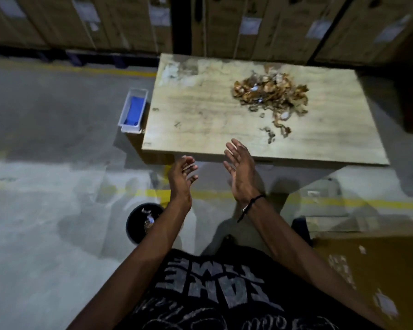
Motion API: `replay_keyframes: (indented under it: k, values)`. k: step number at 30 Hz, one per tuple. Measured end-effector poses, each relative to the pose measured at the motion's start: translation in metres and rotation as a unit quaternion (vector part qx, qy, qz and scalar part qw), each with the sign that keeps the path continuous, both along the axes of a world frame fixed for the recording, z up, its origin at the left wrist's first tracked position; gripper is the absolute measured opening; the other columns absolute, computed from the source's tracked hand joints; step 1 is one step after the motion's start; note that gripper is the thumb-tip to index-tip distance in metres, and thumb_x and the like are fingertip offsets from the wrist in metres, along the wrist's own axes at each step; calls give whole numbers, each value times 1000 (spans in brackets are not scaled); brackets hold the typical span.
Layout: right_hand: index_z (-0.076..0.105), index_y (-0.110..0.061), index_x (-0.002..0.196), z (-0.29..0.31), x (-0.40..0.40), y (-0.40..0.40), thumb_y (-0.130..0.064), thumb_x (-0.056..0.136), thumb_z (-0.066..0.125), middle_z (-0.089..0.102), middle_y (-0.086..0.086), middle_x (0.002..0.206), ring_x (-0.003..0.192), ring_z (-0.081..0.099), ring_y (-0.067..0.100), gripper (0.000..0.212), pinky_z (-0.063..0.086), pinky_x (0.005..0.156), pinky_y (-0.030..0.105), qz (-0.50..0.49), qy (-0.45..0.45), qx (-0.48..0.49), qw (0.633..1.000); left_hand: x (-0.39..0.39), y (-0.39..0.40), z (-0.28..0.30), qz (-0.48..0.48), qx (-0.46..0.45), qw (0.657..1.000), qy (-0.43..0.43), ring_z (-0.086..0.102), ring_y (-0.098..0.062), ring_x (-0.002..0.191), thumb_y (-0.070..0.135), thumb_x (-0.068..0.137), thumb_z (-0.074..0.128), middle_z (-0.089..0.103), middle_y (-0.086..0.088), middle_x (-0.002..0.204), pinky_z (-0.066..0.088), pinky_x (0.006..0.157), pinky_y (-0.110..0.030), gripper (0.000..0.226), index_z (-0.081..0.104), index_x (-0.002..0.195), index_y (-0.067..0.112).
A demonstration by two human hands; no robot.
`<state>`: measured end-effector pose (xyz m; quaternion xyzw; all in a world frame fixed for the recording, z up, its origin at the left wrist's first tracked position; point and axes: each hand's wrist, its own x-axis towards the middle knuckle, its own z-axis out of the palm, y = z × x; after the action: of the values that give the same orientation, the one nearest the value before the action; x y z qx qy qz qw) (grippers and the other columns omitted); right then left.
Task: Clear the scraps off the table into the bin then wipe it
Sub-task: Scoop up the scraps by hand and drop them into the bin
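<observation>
While both hands hover off table's (200,110) near edge, left hand (181,179) loosely curled, empty; right hand (240,172) fingers straight, empty. Scraps (271,92) heaped toward far right of top, strays trailing nearward. Bin (141,222) on floor, below left forearm. Blue-lined tray (132,110) beside table's left edge.

The bin (142,222) on the floor is partly hidden behind the left forearm, and the bits inside it are too small to identify. The scraps (271,92) on the worktop (196,110) blur into one brown heap; single pieces cannot be told apart. The blue item in the clear tray (133,111) is too indistinct to name. The cartons (284,22) at the far side are cut off by the top edge, their labels unreadable.
</observation>
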<state>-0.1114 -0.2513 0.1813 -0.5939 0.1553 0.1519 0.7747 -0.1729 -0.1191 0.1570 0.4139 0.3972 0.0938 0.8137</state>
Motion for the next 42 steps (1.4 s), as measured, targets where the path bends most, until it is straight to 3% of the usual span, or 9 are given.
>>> replay_keyframes:
  k: [8,15,20,22,26,30,34,39,42]
  values:
    - [67,-24,129,6,102,-94,-30,107,55,69,1,136,127,62,16,26,47,95,33,-70,-43,-16,996,125,-69,-14,8,44,999,-24,68,-10,71,13,100,56,70,2,85,43,60,-28,15,68,91,13]
    - [71,-25,125,-12,181,-142,-31,101,60,69,2,134,124,63,17,27,50,85,30,-106,-77,-64,989,220,-123,-18,-20,74,997,-26,65,-19,83,14,101,56,67,-3,93,43,65,-31,15,67,92,11]
    - [66,-19,135,-33,236,-148,-36,102,58,62,1,144,134,57,20,38,48,108,40,-83,-99,-133,983,284,-132,-32,-51,123,991,2,65,-21,89,15,104,57,68,-4,95,44,64,-30,14,66,96,7]
    - [66,-19,135,-43,260,-150,-28,106,57,63,-2,140,133,57,19,32,49,106,32,-70,-102,-166,978,310,-129,-39,-65,143,988,12,65,-21,91,16,104,58,68,-7,98,45,66,-31,13,65,96,8]
    - [65,-15,136,-57,306,-152,-14,105,59,66,-1,135,129,61,20,32,43,82,1,-35,-115,-246,962,362,-119,-55,-94,199,975,31,64,-21,91,15,97,67,68,-4,95,46,74,-31,5,67,94,11]
    - [64,-19,137,-70,350,-153,-16,101,66,62,1,142,133,56,22,36,40,100,22,15,-121,-313,942,415,-106,-70,-157,291,942,52,65,-23,98,17,92,76,68,-5,106,46,77,-27,16,64,102,12]
    - [63,-15,138,-85,392,-156,-15,99,67,57,10,148,140,48,27,38,31,109,25,74,-159,-411,895,462,-94,-92,-225,414,879,76,60,-32,115,30,87,79,61,-8,119,49,96,-41,31,60,109,20]
    - [62,-15,134,-113,446,-173,-28,97,64,57,12,141,134,50,32,39,43,110,53,24,-171,-471,865,501,-85,-111,-254,521,811,80,50,-33,126,40,89,77,54,-6,134,44,101,-54,45,58,125,21]
    - [63,-14,135,-129,475,-186,-37,96,65,56,14,146,140,47,33,46,38,116,49,-12,-151,-487,860,517,-80,-126,-250,538,800,87,49,-34,130,45,88,77,54,-5,137,41,105,-57,53,58,131,22]
